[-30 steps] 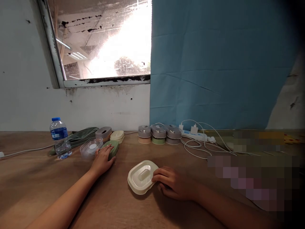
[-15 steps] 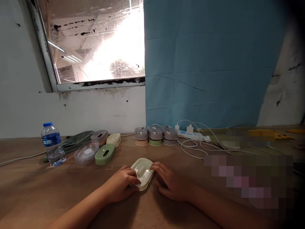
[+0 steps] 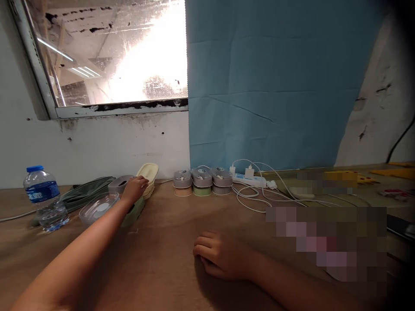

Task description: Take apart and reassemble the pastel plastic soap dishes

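My left hand [image 3: 135,190] reaches to the far left and is closed on a shallow cream plastic tray [image 3: 149,170], which stands tilted up above a small stack of cream trays [image 3: 149,190]. Whether the tray touches the stack, I cannot tell. Under my left wrist lies an oval green lid with a slot [image 3: 138,211], partly hidden. A grey slotted lid [image 3: 117,184] and a clear plastic container [image 3: 99,207] are beside it. My right hand [image 3: 215,255] rests on the brown table [image 3: 168,259], its fingers curled together with nothing visible in them.
Three lidded boxes with grey tops [image 3: 202,177] stand in a row at the back. A power strip [image 3: 249,179] with plugs and loose white cables [image 3: 256,203] lies to their right. On the left are a water bottle [image 3: 45,201] and a dark green pouch [image 3: 87,194].
My left hand has carried the cream tray from the table's middle to the stack at the back left. My right hand has let go of it and stays on the table. The view has shifted right.
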Tool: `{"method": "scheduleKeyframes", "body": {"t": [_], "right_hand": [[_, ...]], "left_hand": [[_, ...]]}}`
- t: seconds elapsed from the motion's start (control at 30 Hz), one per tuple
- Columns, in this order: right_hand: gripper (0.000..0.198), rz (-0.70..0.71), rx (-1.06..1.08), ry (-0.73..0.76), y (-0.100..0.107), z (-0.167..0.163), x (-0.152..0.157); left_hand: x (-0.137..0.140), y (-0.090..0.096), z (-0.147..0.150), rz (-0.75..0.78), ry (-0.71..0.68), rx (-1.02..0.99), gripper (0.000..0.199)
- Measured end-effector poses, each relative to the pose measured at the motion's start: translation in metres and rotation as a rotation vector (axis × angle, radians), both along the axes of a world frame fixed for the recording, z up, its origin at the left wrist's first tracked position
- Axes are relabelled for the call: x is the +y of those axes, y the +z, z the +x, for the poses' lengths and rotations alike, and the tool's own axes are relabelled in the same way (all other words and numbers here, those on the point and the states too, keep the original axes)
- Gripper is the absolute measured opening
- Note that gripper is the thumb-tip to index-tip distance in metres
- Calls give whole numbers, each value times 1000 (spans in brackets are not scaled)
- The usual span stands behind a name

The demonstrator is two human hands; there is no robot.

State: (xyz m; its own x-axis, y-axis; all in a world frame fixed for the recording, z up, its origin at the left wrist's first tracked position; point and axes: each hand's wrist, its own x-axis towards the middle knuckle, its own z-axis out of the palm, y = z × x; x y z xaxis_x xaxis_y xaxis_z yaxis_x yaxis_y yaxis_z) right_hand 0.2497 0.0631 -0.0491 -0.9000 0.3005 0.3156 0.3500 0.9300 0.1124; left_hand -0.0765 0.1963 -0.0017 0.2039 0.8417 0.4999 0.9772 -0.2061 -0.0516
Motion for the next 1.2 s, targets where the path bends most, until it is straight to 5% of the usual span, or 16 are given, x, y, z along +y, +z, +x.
{"method": "scheduleKeyframes", "body": {"t": [0.27, 0.63, 0.73, 0.9, 1.03, 1.2], "right_hand": [[14, -28, -22, -16, 5, -1, -3], [15, -39, 3, -6, 2, 1, -2], [15, -41, 6, -4, 2, 1, -1], [14, -43, -8, -14, 1, 0, -2], [14, -32, -35, -22, 3, -1, -3], [14, -38, -44, -27, 2, -2, -2]], "left_hand": [[23, -14, -24, -151, 133, -31, 31], [9, -12, -21, -140, 172, -116, 31], [3, -13, 3, -32, 208, -171, 41], [10, -20, 82, 67, 100, -254, 62], [30, -24, 129, 10, 71, -577, 89], [46, -30, 137, 0, -19, -758, 67]]}}
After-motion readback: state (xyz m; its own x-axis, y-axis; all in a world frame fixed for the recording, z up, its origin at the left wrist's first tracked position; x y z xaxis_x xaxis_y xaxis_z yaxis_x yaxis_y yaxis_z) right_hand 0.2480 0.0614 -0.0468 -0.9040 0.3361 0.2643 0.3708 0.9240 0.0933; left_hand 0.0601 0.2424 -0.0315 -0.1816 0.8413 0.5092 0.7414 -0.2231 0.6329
